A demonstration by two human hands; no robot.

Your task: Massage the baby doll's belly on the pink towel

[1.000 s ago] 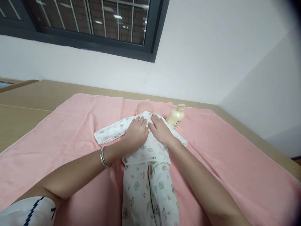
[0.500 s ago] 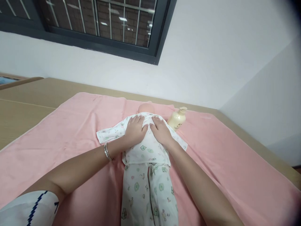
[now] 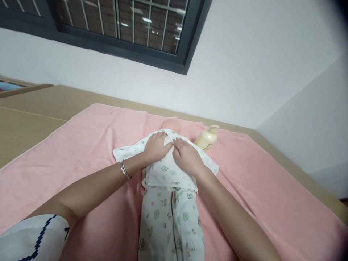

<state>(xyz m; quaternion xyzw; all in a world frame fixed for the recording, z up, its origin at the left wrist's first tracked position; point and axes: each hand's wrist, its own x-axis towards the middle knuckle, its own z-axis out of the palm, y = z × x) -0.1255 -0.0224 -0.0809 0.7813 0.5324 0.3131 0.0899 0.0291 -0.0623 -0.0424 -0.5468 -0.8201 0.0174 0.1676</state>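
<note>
A doll (image 3: 170, 125) with a smooth, bald head lies stretched out on the pink blanket, its face not visible. It has on a white printed top (image 3: 170, 175) and matching trousers (image 3: 157, 221). On the left of the upper torso rests my left hand (image 3: 157, 148), fingers laid flat near the collar, thumb pointing inward. My right hand (image 3: 187, 156) lies on the right of the torso, its fingers close together and slightly bent at the middle of the neckline. Both hands touch the cloth, with a narrow gap between them.
Just right of the doll's shoulder is a cream pump bottle (image 3: 206, 139). The pink blanket (image 3: 89, 145) covers much of a wooden surface (image 3: 35, 105). Behind it rise a white wall (image 3: 231, 72) and a dark-framed, barred window (image 3: 187, 54).
My right hand has shifted inward toward the collar's middle, and its fingers have drawn together and bent. My left hand stays nearly in place. The view has tilted slightly.
</note>
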